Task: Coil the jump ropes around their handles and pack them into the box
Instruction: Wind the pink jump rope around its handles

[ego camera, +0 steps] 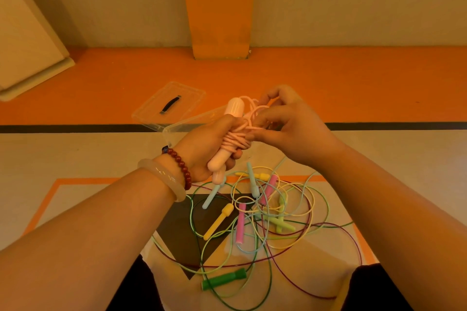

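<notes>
My left hand (209, 144) grips the two pale pink handles (233, 110) of a jump rope, held side by side above the floor. Pink cord (238, 137) is wound round the handles in several turns. My right hand (285, 121) pinches loose loops of that pink cord just right of the handles. Behind my hands stands the clear plastic box (169, 131), mostly hidden by them. Below lies a tangle of other jump ropes (278, 212) with yellow (218, 221), pink (240, 222), pale blue (252, 182), light green (280, 223) and green handles (223, 281).
The box's clear lid (169, 105) with a black handle lies on the orange floor behind the box. An orange pillar (218, 7) rises at the back wall. A pale panel (25, 40) leans at far left. My knees frame the bottom edge.
</notes>
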